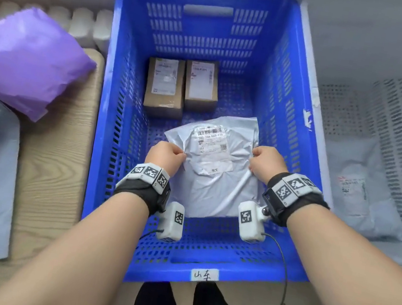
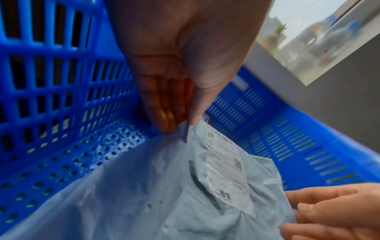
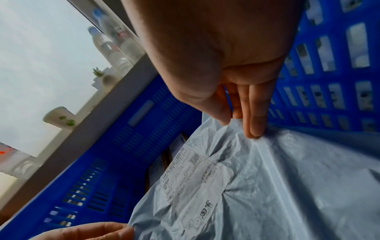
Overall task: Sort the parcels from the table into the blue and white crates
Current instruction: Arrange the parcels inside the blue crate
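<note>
Your left hand (image 1: pixel 166 156) and right hand (image 1: pixel 266 164) each pinch an edge of the grey mailer (image 1: pixel 218 171) inside the blue crate (image 1: pixel 296 93), near two cardboard boxes (image 1: pixel 181 86).

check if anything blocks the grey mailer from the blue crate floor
Nothing visible does. Both hands pinch the grey mailer over bare floor in the blue crate; the two boxes sit farther back.
</note>
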Available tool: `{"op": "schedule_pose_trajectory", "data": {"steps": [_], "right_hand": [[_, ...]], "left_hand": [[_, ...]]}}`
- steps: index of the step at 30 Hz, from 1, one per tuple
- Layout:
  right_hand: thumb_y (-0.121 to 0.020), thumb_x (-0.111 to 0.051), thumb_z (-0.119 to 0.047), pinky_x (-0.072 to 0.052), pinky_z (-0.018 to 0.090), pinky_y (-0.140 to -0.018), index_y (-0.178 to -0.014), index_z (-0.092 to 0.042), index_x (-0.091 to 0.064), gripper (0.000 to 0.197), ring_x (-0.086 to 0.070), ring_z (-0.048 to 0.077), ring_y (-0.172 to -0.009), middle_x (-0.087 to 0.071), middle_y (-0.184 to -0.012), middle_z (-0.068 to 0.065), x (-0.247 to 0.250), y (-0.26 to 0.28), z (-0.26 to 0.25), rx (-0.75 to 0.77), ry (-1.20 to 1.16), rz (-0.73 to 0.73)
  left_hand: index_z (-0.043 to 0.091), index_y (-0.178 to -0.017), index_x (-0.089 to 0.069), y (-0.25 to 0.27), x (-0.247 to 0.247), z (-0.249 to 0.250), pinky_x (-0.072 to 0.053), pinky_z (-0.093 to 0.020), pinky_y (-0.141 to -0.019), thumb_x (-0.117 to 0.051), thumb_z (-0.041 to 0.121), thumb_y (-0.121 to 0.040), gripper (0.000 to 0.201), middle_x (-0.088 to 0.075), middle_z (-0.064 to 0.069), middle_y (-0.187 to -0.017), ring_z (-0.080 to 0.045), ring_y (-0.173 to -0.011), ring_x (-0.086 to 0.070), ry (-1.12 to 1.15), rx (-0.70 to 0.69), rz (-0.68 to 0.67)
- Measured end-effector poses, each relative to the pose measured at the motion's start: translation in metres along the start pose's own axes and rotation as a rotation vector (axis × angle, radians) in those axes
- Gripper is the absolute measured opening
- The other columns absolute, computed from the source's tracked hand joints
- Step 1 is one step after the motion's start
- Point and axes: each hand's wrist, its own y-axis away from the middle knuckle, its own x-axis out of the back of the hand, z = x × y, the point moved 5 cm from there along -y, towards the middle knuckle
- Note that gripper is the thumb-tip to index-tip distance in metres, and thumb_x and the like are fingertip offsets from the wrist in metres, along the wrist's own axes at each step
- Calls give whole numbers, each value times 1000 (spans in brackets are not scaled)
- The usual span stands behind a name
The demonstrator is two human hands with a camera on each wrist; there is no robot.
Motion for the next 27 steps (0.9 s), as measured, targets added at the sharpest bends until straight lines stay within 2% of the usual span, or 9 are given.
{"op": "schedule_pose_trajectory", "data": {"steps": [3,8,10,13,18,20,22,24,27], "right_hand": [[-86,-50,3,-31,28,-70,-59,-11,-36,33,-43,26,-82,-45,-81,17,-20,-18,16,-51,108,-86],[-90,-44,2,-33,28,-70,-62,-9,-36,31,-45,28,-84,-41,-71,12,-52,-36,40,-142,165,-163],[-91,-43,1,-34,28,-72,-70,-3,-46,22,-51,34,-89,-49,-83,19,-62,-39,47,-153,196,-199],[-93,-43,-1,-44,34,-82,-107,7,-60,23,-57,38,-112,-59,-118,27,-81,-45,61,-177,247,-278],[-98,-42,-4,-43,37,-92,-119,4,-56,26,-53,36,-122,-56,-129,24,-102,-43,74,-213,321,-386],[-99,-42,-6,-37,34,-84,-91,-4,-56,15,-52,35,-113,-58,-105,20,-107,-43,76,-209,348,-434],[-100,-41,-7,-35,31,-80,-73,-7,-43,26,-48,29,-101,-48,-82,10,-108,-46,78,-236,366,-412],[-99,-42,-7,-42,36,-86,-103,1,-54,16,-52,33,-111,-55,-108,16,-106,-51,75,-195,377,-356],[-92,-45,-4,-44,40,-89,-133,-7,-46,42,-50,38,-119,-41,-134,18,-110,-59,70,7,416,-227]], "left_hand": [[8,-70,-73,-15,-24,-14,-54,-36,-78,-63,19,-89,24,-72,-18,-78,-34,-83,-68,-39,30,-68],[1,-79,-75,-37,-61,-29,-56,-43,-79,-64,20,-90,24,-72,-22,-80,-36,-83,-68,-91,38,-152],[4,-76,-74,-43,-73,-34,-56,-41,-80,-64,21,-90,24,-72,-21,-81,-35,-84,-68,-130,36,-178],[8,-74,-72,-46,-94,-48,-56,-37,-82,-63,19,-90,22,-74,-18,-87,-32,-88,-69,-255,82,-299],[0,-110,-69,-47,-116,-64,-51,-38,-89,-52,13,-96,25,-68,-18,-115,-33,-106,-64,-458,118,-444],[5,-126,-61,-49,-119,-62,-47,-37,-94,-49,17,-100,32,-62,-14,-129,-32,-116,-59,-471,93,-475],[12,-126,-56,-54,-122,-61,-47,-36,-93,-50,19,-99,28,-58,-14,-134,-30,-111,-58,-416,83,-472],[17,-122,-52,-58,-125,-60,-46,-37,-91,-51,17,-97,25,-55,-17,-134,-30,-107,-57,-394,56,-432],[19,-147,-38,-63,-132,-60,-38,-42,-109,-53,15,-95,54,-29,-13,-155,-34,-136,-39,-489,-42,-380]]}}
